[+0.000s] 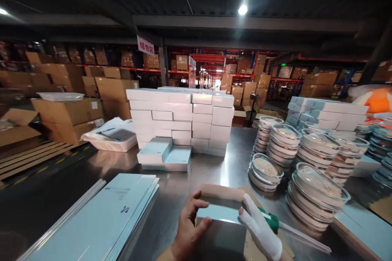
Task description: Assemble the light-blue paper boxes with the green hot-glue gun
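You hold the pale blue flat cardboard box (221, 208) with both hands.
Your bare left hand (186, 228) and white-gloved right hand (260, 232) grasp its ends with curled fingers; its long axis runs left-right, low over the steel table (214, 167).

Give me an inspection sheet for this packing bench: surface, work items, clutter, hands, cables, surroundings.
Surface: steel table, reflective.
Work items: open box held at both ends.
Clutter: stacked white boxes; flat carton sheets; stacks of lidded glass dishes; green-handled tool; white basket.
Hands: left hand bare, gripping the box; right hand in a white glove, gripping the box.
Cables: nothing seen.
Surroundings: warehouse shelving with brown cartons, hanging sign, dim ceiling.
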### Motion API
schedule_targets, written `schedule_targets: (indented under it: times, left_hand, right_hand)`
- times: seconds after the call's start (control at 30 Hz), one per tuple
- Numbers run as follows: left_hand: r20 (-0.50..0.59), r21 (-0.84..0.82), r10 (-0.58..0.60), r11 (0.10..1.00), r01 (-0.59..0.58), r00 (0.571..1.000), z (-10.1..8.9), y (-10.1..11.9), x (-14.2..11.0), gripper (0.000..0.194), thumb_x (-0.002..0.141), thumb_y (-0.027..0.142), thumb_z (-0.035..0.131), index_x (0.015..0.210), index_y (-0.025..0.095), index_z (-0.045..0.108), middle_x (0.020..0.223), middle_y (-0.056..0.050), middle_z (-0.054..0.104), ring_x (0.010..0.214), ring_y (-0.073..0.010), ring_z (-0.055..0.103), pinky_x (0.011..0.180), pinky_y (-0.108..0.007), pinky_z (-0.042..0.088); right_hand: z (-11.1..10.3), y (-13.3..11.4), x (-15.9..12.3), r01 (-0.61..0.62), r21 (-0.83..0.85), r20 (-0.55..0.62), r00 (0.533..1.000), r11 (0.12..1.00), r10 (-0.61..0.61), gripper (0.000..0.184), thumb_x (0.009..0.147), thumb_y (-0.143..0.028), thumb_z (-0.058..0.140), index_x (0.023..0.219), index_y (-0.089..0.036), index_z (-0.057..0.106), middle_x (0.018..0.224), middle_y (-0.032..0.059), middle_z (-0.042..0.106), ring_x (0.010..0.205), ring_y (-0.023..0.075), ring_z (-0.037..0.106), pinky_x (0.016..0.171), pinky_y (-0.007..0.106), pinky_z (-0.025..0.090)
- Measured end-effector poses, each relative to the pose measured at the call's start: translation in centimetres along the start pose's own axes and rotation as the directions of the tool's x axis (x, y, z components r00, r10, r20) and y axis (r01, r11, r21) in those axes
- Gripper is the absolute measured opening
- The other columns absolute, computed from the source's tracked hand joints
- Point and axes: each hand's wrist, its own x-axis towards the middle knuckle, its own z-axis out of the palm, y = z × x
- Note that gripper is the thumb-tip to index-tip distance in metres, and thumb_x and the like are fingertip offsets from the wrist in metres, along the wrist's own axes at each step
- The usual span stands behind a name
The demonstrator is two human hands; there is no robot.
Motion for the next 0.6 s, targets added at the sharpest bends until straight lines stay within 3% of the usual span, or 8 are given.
schedule_targets:
  times: [0.1, 0.2, 0.23, 0.33, 0.47, 0.57, 0.6]
  left_hand:
    - [-0.019, -0.143, 0.094, 0.985, -0.095, 0.995, 0.0, -0.1, 0.2, 0.037, 0.083, 0.051, 0.086, 0.106, 0.033, 0.064, 0.112, -0.002, 0.072, 0.122, -0.0259, 0.069, 0.1, -0.036, 0.056]
    - [0.146, -0.097, 0.192, 0.979, -0.179, 0.97, -0.8, 0.4, 1.0, 0.034, 0.079, 0.057, 0.087, 0.1, 0.031, 0.079, 0.105, -0.005, 0.073, 0.12, -0.0288, 0.069, 0.104, -0.042, 0.055]
    - [0.204, -0.072, 0.194, 0.98, -0.183, 0.96, -1.2, 0.8, 1.3, 0.033, 0.078, 0.059, 0.087, 0.094, 0.03, 0.083, 0.105, -0.007, 0.075, 0.12, -0.0313, 0.068, 0.106, -0.045, 0.053]
    - [0.31, -0.036, 0.19, 0.981, -0.189, 0.932, -1.8, 1.8, 2.2, 0.029, 0.085, 0.057, 0.081, 0.098, 0.031, 0.088, 0.105, -0.011, 0.084, 0.123, -0.0348, 0.069, 0.112, -0.053, 0.048]
    - [0.376, -0.026, 0.235, 0.97, -0.244, 0.896, -1.8, 2.2, 2.9, 0.022, 0.091, 0.049, 0.077, 0.106, 0.035, 0.086, 0.104, -0.007, 0.087, 0.115, -0.0314, 0.075, 0.11, -0.053, 0.052]
    - [0.435, -0.019, 0.284, 0.952, -0.306, 0.854, -1.8, 0.8, 2.0, 0.027, 0.091, 0.048, 0.078, 0.115, 0.037, 0.083, 0.114, -0.006, 0.085, 0.118, -0.0325, 0.075, 0.112, -0.052, 0.052]
    - [0.416, -0.007, 0.263, 0.958, -0.287, 0.87, -2.0, 0.0, 1.3, 0.034, 0.09, 0.051, 0.078, 0.121, 0.039, 0.08, 0.124, -0.006, 0.082, 0.126, -0.0347, 0.071, 0.116, -0.054, 0.049]
  right_hand:
    - [-0.4, 1.5, -1.4, 0.126, -0.138, 0.012, 0.992, 0.982, -0.125, 0.057, 0.085, -0.053, 0.085, 0.132, -0.025, 0.07, 0.153, 0.0161, 0.054, 0.135, 0.037, 0.057, 0.113, 0.047, 0.048]
    - [0.3, 1.9, -2.4, 0.218, -0.163, 0.036, 0.976, 0.962, -0.216, 0.027, 0.098, -0.038, 0.074, 0.124, -0.033, 0.076, 0.156, 0.0096, 0.053, 0.143, 0.0334, 0.049, 0.118, 0.051, 0.043]
    - [0.6, 1.7, -2.4, 0.244, -0.143, 0.063, 0.969, 0.959, -0.237, 0.026, 0.103, -0.035, 0.068, 0.127, -0.036, 0.076, 0.154, 0.0072, 0.055, 0.145, 0.0321, 0.047, 0.12, 0.053, 0.041]
    - [1.1, 0.4, -1.9, 0.304, -0.111, 0.085, 0.951, 0.946, -0.296, 0.027, 0.105, -0.034, 0.065, 0.129, -0.042, 0.075, 0.144, 0.0046, 0.065, 0.143, 0.0321, 0.05, 0.119, 0.054, 0.043]
    - [0.9, 0.7, -1.4, 0.361, -0.087, 0.07, 0.932, 0.928, -0.356, 0.025, 0.11, -0.039, 0.059, 0.13, -0.044, 0.074, 0.135, 0.0041, 0.07, 0.138, 0.0312, 0.055, 0.117, 0.055, 0.046]
    - [1.3, 3.1, -3.0, 0.346, -0.099, 0.026, 0.938, 0.933, -0.345, 0.033, 0.109, -0.045, 0.06, 0.142, -0.041, 0.066, 0.154, 0.0061, 0.056, 0.147, 0.0309, 0.046, 0.122, 0.05, 0.04]
    - [1.6, 4.0, -3.8, 0.278, -0.103, -0.009, 0.96, 0.955, -0.28, 0.052, 0.104, -0.053, 0.067, 0.152, -0.037, 0.057, 0.16, 0.0089, 0.048, 0.149, 0.0326, 0.042, 0.123, 0.048, 0.038]
